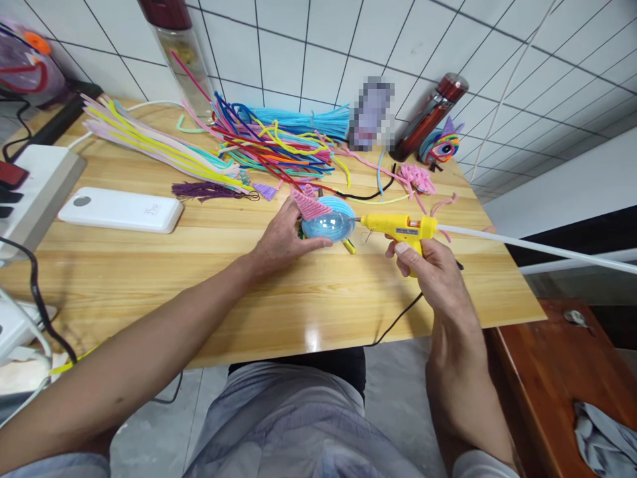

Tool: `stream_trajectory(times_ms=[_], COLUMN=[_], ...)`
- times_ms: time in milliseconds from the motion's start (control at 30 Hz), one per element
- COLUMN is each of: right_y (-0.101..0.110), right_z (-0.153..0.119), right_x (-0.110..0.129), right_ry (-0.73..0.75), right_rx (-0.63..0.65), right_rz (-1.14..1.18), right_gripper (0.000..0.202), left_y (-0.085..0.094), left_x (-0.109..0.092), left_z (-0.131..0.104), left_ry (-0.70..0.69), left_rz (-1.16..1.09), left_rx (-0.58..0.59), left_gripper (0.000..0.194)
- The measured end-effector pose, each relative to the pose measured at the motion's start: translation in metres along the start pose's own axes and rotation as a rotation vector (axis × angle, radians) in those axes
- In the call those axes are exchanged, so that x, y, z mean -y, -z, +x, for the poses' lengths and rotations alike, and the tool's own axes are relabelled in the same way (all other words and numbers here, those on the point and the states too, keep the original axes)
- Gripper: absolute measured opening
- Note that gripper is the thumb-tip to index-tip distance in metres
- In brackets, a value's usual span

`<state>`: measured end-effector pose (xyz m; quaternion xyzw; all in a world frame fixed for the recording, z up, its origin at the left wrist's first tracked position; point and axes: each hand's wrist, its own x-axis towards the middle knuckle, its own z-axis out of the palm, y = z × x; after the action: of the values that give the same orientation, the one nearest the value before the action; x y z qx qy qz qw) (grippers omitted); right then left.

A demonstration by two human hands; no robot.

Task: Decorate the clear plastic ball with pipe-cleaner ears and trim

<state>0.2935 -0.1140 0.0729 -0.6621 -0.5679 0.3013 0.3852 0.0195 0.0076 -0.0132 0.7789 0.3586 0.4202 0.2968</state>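
Note:
My left hand (286,239) is closed round the left side of a clear, rounded plastic piece (329,226) with light-blue coiled trim (338,204) along its far edge. A pink ribbed triangle (312,204) stands at its upper left, beside my fingers. In my right hand (432,269) is a yellow glue gun (398,227), my fingers wrapped round its handle. Its metal nozzle points left and meets, or nearly meets, the right edge of the clear piece. From the gun's back a long white glue stick (537,248) runs out to the right.
Bundles of coloured pipe cleaners (279,149) lie along the tiled wall. A white power bank (121,210) and a power strip (37,186) are at the left. Behind stand a dark red flask (428,117) and a colourful round ornament (439,147). The gun's black cable (395,322) hangs over the front edge.

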Motion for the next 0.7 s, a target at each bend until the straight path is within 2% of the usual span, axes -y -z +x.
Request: stream_trajectory(times_ms=[700], right_y=[0.001], right_z=[-0.005], right_x=[-0.020], right_ry=[-0.017], right_rx=[-0.003], right_rz=[-0.022], right_gripper=[0.043], left_y=[0.000], left_x=[0.002], left_z=[-0.001], left_ry=[0.018], left_rz=[-0.077], left_rx=[-0.009], left_gripper=[0.085])
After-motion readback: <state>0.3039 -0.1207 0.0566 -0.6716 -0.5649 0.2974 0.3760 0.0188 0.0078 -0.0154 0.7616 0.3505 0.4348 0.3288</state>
